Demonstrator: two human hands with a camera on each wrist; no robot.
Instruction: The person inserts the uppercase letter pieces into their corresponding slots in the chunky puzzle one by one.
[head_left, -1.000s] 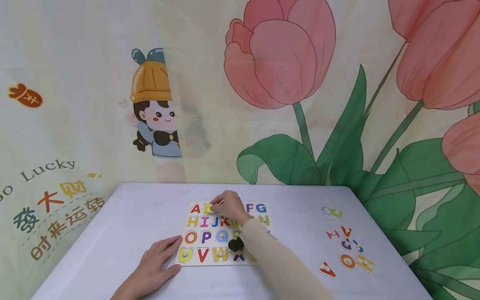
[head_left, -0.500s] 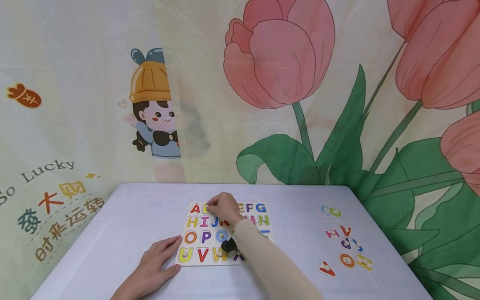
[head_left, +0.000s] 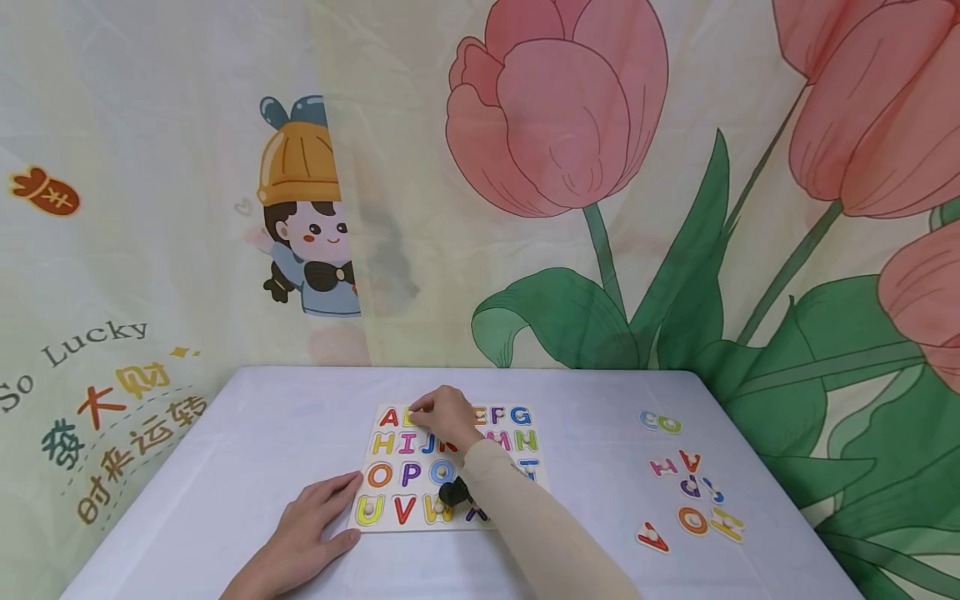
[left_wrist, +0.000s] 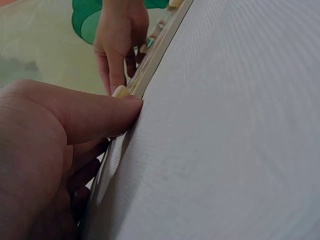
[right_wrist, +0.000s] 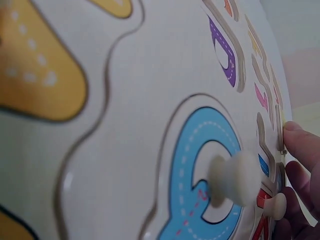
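A white alphabet puzzle board (head_left: 420, 529) lies on the table, with coloured letters in rows. My right hand (head_left: 450, 417) reaches over its top row, thumb and index finger pinching a yellow letter piece (head_left: 408, 416) just right of the red A (head_left: 388, 417). Fingers hide most of that piece; the right wrist view shows its thin edge by the thumb (right_wrist: 297, 137). At the board's left side rests my left hand (head_left: 303, 529), fingers extended, fingertips and thumb against the edge. In the right wrist view a blue Q piece (right_wrist: 182, 155) with a pale knob (right_wrist: 237, 177) sits in its recess.
To the right lie several loose letter pieces, among them a blue C (head_left: 648, 421), pink H (head_left: 663, 467), orange O (head_left: 692, 521) and red A (head_left: 652, 538). A curtain (head_left: 405, 167) printed with tulips hangs behind the white table (head_left: 585, 483).
My right hand has shifted slightly left and settled over the spot beside the A, with the yellow letter piece in its fingers. The left hand keeps its place.
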